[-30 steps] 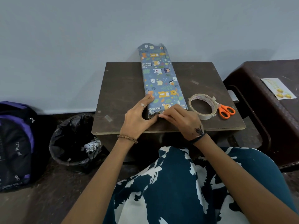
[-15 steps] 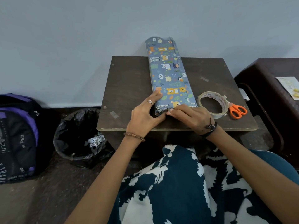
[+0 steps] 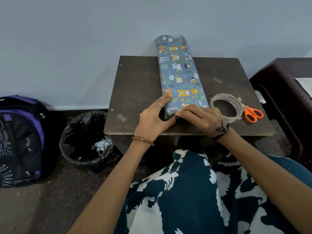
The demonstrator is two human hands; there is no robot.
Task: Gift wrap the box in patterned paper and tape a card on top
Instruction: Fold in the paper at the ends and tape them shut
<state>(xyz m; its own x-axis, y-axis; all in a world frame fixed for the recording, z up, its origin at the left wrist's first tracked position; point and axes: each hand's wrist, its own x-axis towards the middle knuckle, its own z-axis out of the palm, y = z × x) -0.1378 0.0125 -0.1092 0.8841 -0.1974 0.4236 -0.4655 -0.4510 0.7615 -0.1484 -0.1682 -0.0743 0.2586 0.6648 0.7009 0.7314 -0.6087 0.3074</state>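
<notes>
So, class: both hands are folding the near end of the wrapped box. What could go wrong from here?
1. Both the left hand and right hand hold the fold on the blue animal-patterned wrapped box; reaching for the clear tape roll may let it spring open.
2. The far end overhangs the dark wooden table, so pushing could tip it.

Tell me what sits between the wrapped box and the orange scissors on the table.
In the head view, the roll of clear tape lies between the wrapped box and the orange scissors, beside the right hand.
</notes>
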